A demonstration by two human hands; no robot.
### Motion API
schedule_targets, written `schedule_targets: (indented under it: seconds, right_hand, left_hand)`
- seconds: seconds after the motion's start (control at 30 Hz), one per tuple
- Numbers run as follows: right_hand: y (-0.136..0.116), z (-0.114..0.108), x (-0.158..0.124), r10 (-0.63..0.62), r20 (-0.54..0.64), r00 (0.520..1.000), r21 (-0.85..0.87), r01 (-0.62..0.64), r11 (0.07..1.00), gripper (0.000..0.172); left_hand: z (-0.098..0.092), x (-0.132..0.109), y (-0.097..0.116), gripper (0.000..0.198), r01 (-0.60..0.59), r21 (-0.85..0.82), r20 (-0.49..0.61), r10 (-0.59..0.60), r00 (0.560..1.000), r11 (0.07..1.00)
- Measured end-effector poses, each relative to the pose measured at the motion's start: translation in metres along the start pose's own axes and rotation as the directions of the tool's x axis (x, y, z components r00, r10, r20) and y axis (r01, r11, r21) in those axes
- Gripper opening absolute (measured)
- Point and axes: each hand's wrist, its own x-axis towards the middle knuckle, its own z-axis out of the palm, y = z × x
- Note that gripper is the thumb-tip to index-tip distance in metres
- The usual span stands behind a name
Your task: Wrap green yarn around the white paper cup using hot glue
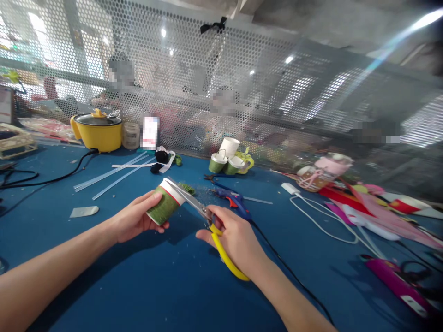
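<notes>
A paper cup (166,202), white at the rim and covered in green lower down, is tilted in my left hand (141,214), with the fingers wrapped round its side. My right hand (231,233) grips yellow-handled scissors (224,253). Their metal blades reach left to the white rim of the cup; whether they cut into it I cannot tell. Some green fringe (187,188) shows just behind the cup. Beyond my right hand lies a blue glue gun (233,201) on the blue table (155,286).
Several green and white cups (230,146) stand near the perforated screen (166,69). Clear glue sticks (117,173), a yellow electric pot (104,133), a jar (131,136) and a phone (150,132) are at left. Coloured sheets (367,207), a white cable (321,235) and a magenta power strip (394,281) are at right.
</notes>
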Motion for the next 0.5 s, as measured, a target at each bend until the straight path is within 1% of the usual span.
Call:
schedule_targets:
  seconds: [0.1,0.17,0.37,0.5]
  right_hand:
    - [-0.0013,0.0000,0.0005,0.001,0.043,0.999,0.017,-0.002,1.000,0.050]
    - [-0.0023,0.0007,0.0002,0.002,0.054,0.999,0.011,-0.003,1.000,0.052]
    - [-0.0034,0.0009,-0.0006,-0.004,0.035,0.999,-0.014,0.004,1.000,0.038]
    - [-0.0043,-0.0012,-0.0008,0.009,0.028,1.000,-0.050,-0.008,0.999,0.039]
  left_hand:
    - [0.0025,-0.0011,-0.0009,0.044,-0.009,0.059,-0.003,0.009,1.000,0.998]
    - [0.0055,-0.0024,-0.0018,0.044,-0.004,0.090,-0.002,0.004,1.000,0.996]
    - [0.0087,-0.0041,-0.0038,0.045,-0.035,0.151,-0.015,0.038,0.999,0.988]
    - [0.0075,-0.0031,-0.0028,0.049,-0.061,0.235,-0.046,0.074,0.996,0.970]
